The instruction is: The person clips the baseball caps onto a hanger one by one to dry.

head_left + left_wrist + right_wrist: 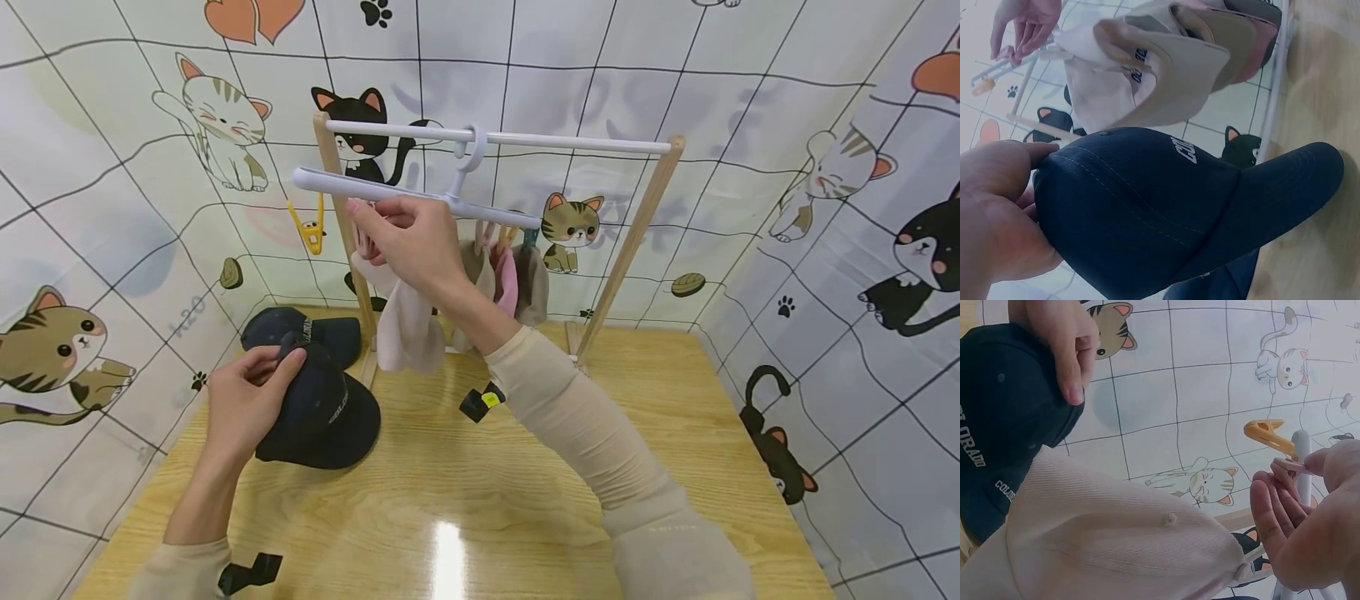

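My left hand [247,400] pinches the crown's edge of a navy baseball cap [1141,206] and holds it over the table's left side, brim toward the right. A second navy cap [272,323] lies behind it. My right hand [420,246] is up at the left arm of a pale lavender hanger [375,187]. Its thumb and fingers pinch a pink clothespin [1288,472]. Just beside them a yellow clothespin [1270,434] is on the hanger. Below the right hand hangs a cream cap [408,329]. A beige, a pink [507,283] and a grey cap [532,287] hang further right.
The hanger's hook sits over the white rod [585,143] of a small rack with wooden legs [633,242]. A wood-grain table [637,408] lies beneath. Cat-printed sheeting [817,250] surrounds it. Black straps with buckles [251,573] are at both wrists.
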The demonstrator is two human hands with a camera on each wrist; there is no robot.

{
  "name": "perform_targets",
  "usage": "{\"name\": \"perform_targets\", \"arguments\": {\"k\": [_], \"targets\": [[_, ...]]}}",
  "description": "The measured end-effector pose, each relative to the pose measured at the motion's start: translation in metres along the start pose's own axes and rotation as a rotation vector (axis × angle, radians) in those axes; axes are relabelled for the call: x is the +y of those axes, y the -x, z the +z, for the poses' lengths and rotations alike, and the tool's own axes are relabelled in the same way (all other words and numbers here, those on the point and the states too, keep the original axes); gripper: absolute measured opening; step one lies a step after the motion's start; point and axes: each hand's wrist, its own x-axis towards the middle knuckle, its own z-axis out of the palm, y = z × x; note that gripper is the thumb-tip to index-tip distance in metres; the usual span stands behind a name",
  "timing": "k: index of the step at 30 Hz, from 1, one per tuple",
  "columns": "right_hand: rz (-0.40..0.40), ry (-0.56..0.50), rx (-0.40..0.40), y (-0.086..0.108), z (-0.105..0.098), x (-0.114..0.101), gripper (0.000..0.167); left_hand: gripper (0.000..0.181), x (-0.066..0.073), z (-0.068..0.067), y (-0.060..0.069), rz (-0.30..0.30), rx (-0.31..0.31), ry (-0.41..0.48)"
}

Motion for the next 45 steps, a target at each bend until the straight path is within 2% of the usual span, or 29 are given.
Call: {"name": "perform_targets", "arguments": {"k": [7, 14, 20, 25, 32, 40, 45], "targets": [[0.003, 0.006, 0.016, 0.001, -0.002, 0.001, 0.029, 0.034, 0.019, 0.014, -0.004, 0.034, 0.012, 0.035], [0.027, 0.043, 0.035, 0.001, -0.004, 0.001, 0.024, 0.028, 0.037, 0.028, -0.010, 0.134, 0.013, 0.074], [0.068, 0.104, 0.006, 0.002, -0.007, -0.002, 0.022, 0.028, 0.052, 0.038, -0.014, 0.188, 0.062, 0.038], [0.102, 0.110, -0.002, 0.002, -0.008, -0.003, 0.023, 0.031, 0.062, 0.044, -0.017, 0.200, 0.104, 0.015], [0.130, 0.105, -0.003, 0.002, -0.008, -0.001, 0.024, 0.032, 0.074, 0.052, -0.023, 0.204, 0.149, 0.056], [0.136, 0.116, -0.012, 0.003, -0.008, 0.002, 0.025, 0.034, 0.080, 0.065, -0.030, 0.217, 0.183, 0.086], [0.154, 0.127, -0.014, 0.002, -0.008, 0.003, 0.025, 0.032, 0.084, 0.075, -0.031, 0.247, 0.206, 0.112]]}}
